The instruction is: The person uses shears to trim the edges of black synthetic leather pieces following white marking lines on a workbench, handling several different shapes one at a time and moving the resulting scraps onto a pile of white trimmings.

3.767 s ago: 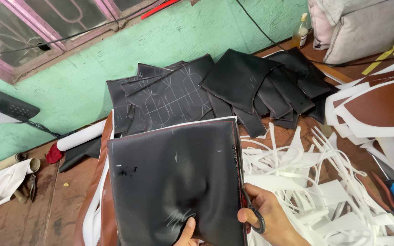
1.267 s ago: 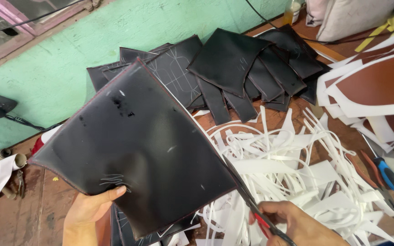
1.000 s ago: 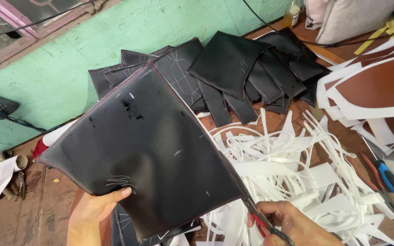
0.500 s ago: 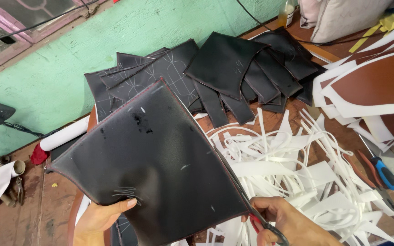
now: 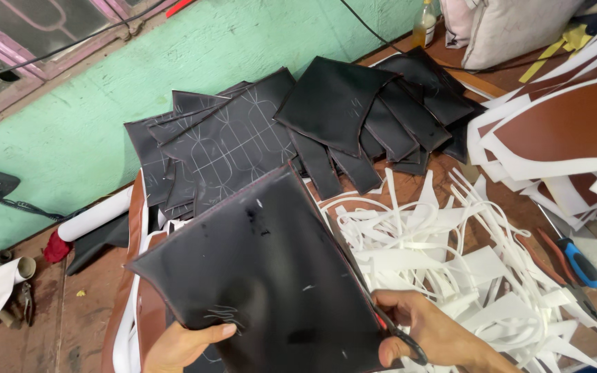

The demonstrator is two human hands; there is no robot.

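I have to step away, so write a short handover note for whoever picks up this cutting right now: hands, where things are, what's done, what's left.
Left hand: grips the bottom edge of the black leather panel, held up over the table.
Right hand: holds scissors, blades at the panel's right edge.
Nearby: cut black panels stacked by the green wall; white trim strips piled on the right; pliers beside them.
Done: several panels lie cut.
Left: the right edge looks only partly trimmed; how far is hidden.

head cam | looks steeply down, forward | close over workbench (image 5: pixel 77 324) | single view
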